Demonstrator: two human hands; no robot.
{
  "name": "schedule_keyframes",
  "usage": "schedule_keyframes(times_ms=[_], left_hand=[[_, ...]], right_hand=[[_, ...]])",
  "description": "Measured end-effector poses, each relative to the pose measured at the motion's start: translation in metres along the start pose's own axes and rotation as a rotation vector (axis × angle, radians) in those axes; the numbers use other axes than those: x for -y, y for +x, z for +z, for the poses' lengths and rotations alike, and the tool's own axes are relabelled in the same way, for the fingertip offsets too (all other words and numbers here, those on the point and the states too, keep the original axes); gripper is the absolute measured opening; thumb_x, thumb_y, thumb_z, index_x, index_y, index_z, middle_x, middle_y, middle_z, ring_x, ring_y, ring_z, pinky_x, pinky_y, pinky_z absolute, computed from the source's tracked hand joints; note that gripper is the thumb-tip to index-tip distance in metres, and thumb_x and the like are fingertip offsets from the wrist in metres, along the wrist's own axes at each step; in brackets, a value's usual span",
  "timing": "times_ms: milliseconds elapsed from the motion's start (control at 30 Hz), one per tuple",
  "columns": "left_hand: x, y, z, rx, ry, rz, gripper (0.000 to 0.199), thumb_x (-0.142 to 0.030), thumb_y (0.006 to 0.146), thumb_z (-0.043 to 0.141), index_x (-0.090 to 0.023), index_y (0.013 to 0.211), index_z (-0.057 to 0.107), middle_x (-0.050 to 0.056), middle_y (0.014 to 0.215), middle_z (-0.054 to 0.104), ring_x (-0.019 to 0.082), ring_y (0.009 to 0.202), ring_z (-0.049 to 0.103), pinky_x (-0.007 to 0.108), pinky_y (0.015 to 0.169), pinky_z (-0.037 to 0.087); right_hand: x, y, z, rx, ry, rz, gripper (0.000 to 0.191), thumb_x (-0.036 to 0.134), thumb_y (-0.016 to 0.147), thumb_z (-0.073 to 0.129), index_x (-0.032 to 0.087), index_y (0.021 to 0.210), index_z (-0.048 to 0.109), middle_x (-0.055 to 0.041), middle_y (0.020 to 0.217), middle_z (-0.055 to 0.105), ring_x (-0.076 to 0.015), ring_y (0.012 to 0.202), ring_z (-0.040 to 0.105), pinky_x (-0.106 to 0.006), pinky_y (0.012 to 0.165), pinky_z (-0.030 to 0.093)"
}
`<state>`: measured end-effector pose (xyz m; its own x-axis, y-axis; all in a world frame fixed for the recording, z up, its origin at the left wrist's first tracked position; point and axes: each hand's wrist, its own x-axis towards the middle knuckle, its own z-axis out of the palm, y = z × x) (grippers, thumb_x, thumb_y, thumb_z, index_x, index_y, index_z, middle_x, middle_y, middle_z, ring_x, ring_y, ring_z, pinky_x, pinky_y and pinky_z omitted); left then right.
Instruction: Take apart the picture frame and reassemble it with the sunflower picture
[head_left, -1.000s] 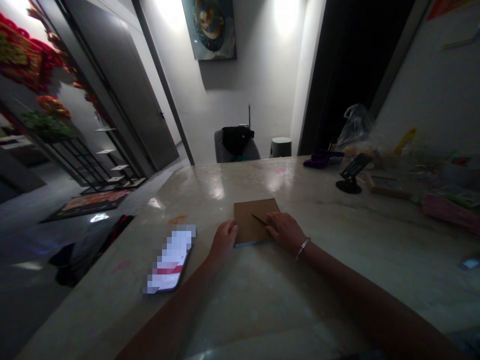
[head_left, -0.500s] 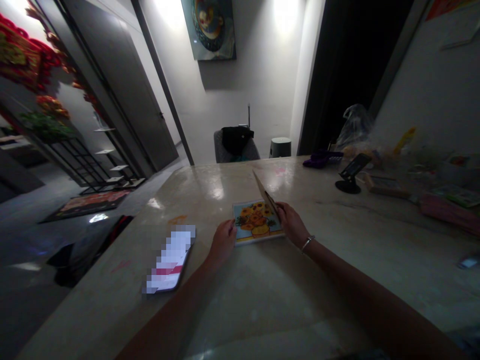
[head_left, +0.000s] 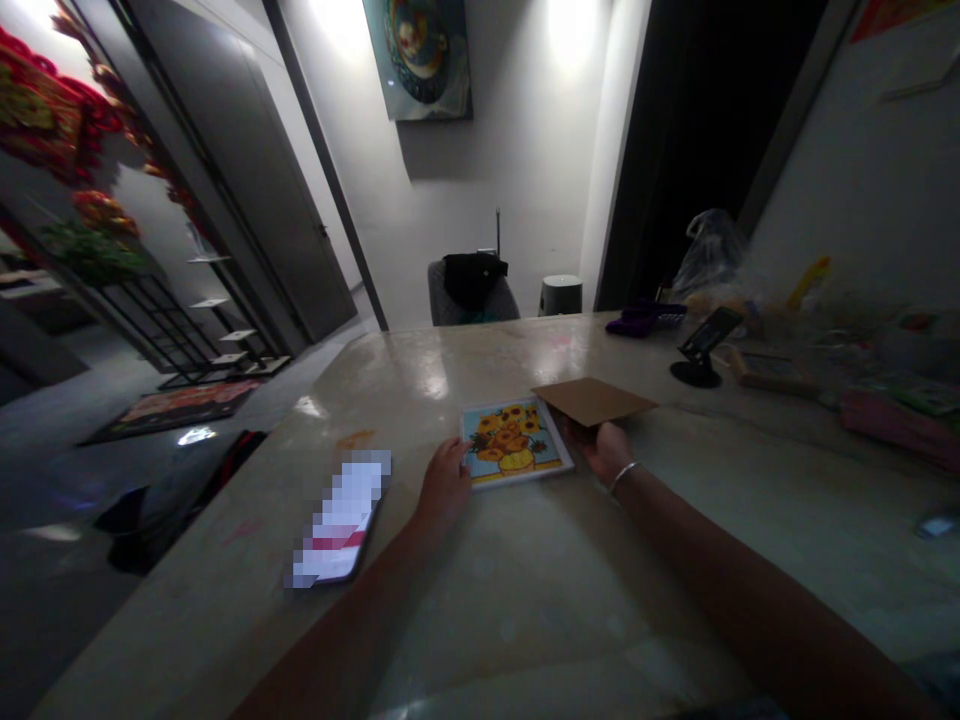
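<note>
A framed sunflower picture (head_left: 517, 440) with a white border lies on the table, its yellow flowers and vase set on light blue. My left hand (head_left: 446, 475) is closed at its left edge, fingertips on the border. My right hand (head_left: 609, 455), a silver bracelet on its wrist, grips a flat brown board (head_left: 595, 400) from below at its near edge. The board is held tilted just right of the picture, its plain brown face up. Some fingers of my right hand are hidden under the board.
A phone with a lit, blurred-out screen (head_left: 345, 520) lies left of my left arm. A black phone stand (head_left: 697, 370) and a wooden frame (head_left: 769, 370) stand at the right, near a purple item (head_left: 641, 318) and plastic bags. Beyond the table is a chair (head_left: 442, 295) with a black bag.
My right hand has moved right and swung the brown board away from the picture, from nearly upright to almost flat. The picture's right side is now uncovered. My left hand stays at its left edge.
</note>
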<state>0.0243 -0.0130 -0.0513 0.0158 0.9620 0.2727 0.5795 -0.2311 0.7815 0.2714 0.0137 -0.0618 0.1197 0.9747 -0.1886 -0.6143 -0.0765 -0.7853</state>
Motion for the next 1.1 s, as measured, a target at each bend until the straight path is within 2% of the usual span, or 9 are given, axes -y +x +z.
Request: schedule_keyframes(times_ms=[100, 200, 300, 400, 567, 767, 933, 1000, 1100], left_hand=[[0.002, 0.001, 0.0, 0.0, 0.031, 0.003, 0.039, -0.004, 0.062, 0.046, -0.019, 0.094, 0.064, 0.007, 0.117, 0.055, 0.025, 0.116, 0.043, 0.04, 0.105, 0.026], [0.002, 0.001, -0.001, 0.009, 0.085, 0.022, 0.043, -0.002, 0.062, 0.045, -0.017, 0.097, 0.064, 0.009, 0.119, 0.054, 0.026, 0.116, 0.043, 0.039, 0.104, 0.028], [0.002, 0.001, -0.004, 0.006, 0.132, 0.029, 0.045, -0.001, 0.061, 0.044, -0.016, 0.099, 0.063, 0.009, 0.12, 0.053, 0.025, 0.116, 0.044, 0.038, 0.104, 0.028], [0.002, 0.002, -0.006, 0.029, 0.206, 0.042, 0.043, -0.001, 0.063, 0.044, -0.012, 0.1, 0.063, 0.013, 0.121, 0.052, 0.026, 0.115, 0.045, 0.038, 0.103, 0.03], [0.001, 0.002, -0.007, 0.053, 0.313, 0.08, 0.042, -0.002, 0.067, 0.043, -0.012, 0.103, 0.062, 0.013, 0.12, 0.053, 0.024, 0.115, 0.046, 0.037, 0.102, 0.032], [-0.004, 0.002, -0.009, 0.1, 0.475, 0.048, 0.043, -0.001, 0.069, 0.041, -0.013, 0.106, 0.06, 0.01, 0.122, 0.053, 0.019, 0.114, 0.048, 0.034, 0.101, 0.035], [-0.005, 0.001, -0.011, 0.106, 0.526, 0.069, 0.042, -0.003, 0.068, 0.042, -0.013, 0.106, 0.059, 0.01, 0.12, 0.054, 0.018, 0.113, 0.048, 0.033, 0.1, 0.036], [-0.006, 0.001, -0.012, 0.124, 0.53, 0.062, 0.043, -0.003, 0.068, 0.042, -0.012, 0.106, 0.059, 0.011, 0.12, 0.054, 0.019, 0.113, 0.048, 0.032, 0.1, 0.035], [-0.01, 0.0, -0.013, 0.133, 0.53, 0.055, 0.044, -0.004, 0.069, 0.041, -0.01, 0.108, 0.058, 0.012, 0.12, 0.054, 0.018, 0.113, 0.048, 0.031, 0.101, 0.034]], right_hand=[[0.002, -0.002, 0.002, -0.143, 0.033, -0.007, 0.024, 0.018, 0.077, 0.039, 0.022, 0.093, 0.057, -0.0009, 0.066, 0.067, -0.0152, 0.06, 0.063, -0.03, 0.058, 0.054], [0.005, -0.01, 0.009, -0.235, -0.03, 0.092, 0.024, 0.014, 0.079, 0.036, 0.021, 0.09, 0.056, -0.0017, 0.064, 0.066, -0.0149, 0.058, 0.063, -0.03, 0.056, 0.053], [0.009, -0.018, 0.016, -0.231, -0.145, 0.185, 0.022, 0.009, 0.079, 0.035, 0.018, 0.084, 0.055, -0.0015, 0.058, 0.063, -0.0129, 0.053, 0.062, -0.025, 0.052, 0.052], [0.014, -0.024, 0.021, -0.219, -0.201, 0.219, 0.018, 0.006, 0.078, 0.038, 0.015, 0.077, 0.054, -0.0016, 0.052, 0.059, -0.0114, 0.047, 0.058, -0.022, 0.046, 0.048], [0.018, -0.029, 0.024, -0.193, -0.311, 0.246, 0.015, 0.009, 0.078, 0.041, 0.014, 0.076, 0.054, -0.0014, 0.055, 0.059, -0.0099, 0.043, 0.055, -0.02, 0.04, 0.043], [0.02, -0.026, 0.021, -0.218, -0.542, 0.167, 0.013, 0.013, 0.078, 0.043, 0.013, 0.082, 0.055, -0.0013, 0.059, 0.06, -0.0076, 0.043, 0.053, -0.017, 0.04, 0.04], [0.021, -0.021, 0.015, -0.263, -0.852, 0.069, 0.011, 0.012, 0.076, 0.045, 0.012, 0.083, 0.054, 0.0001, 0.057, 0.057, -0.0071, 0.04, 0.049, -0.016, 0.036, 0.035], [0.022, -0.018, 0.012, -0.235, -0.995, 0.06, 0.01, 0.014, 0.076, 0.046, 0.011, 0.077, 0.056, -0.0004, 0.052, 0.055, -0.0083, 0.037, 0.047, -0.018, 0.035, 0.034], [0.025, -0.016, 0.005, -0.132, -1.192, 0.067, 0.017, 0.017, 0.077, 0.046, 0.012, 0.065, 0.058, -0.0007, 0.046, 0.053, -0.0096, 0.035, 0.046, -0.021, 0.038, 0.036]])
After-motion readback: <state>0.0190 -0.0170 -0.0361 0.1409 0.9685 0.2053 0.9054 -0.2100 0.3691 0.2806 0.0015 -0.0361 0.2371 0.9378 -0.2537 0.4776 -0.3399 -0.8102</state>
